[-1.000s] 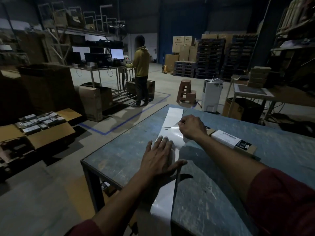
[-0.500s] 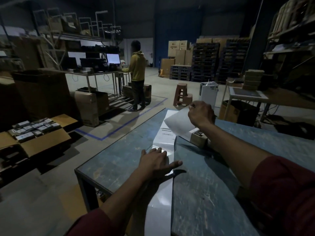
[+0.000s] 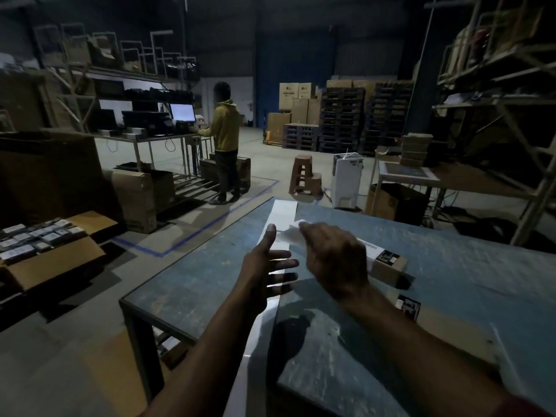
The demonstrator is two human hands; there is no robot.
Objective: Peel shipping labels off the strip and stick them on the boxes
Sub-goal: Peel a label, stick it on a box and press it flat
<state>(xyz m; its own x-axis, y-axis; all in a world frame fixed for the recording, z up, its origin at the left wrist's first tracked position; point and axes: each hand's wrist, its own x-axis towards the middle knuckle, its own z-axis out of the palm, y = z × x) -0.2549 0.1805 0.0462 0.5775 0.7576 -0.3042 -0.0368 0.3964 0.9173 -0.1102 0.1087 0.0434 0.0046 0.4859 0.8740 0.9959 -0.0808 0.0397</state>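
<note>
- Label (image 3: 293, 233), white and peeled, is pinched in the right hand (image 3: 334, 260) above the strip (image 3: 282, 216) on the table (image 3: 192, 284).
- Left hand (image 3: 264, 266) hovers, fingers spread, thumb up.
- Box (image 3: 388, 263) lies just behind the right hand.

right hand (image 3: 334, 260) pinching label (image 3: 290, 233), left hand (image 3: 267, 266) spread above strip (image 3: 282, 215)

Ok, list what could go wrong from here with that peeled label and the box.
1. The peeled label hangs loose and blurred from the right hand; it may fold and stick to itself before it reaches the box.
2. The left hand is open above the label strip, apparently not pressing it, and the strip overhangs the table edge, so it could slide.
3. Dim light makes crooked placement likely.
</note>
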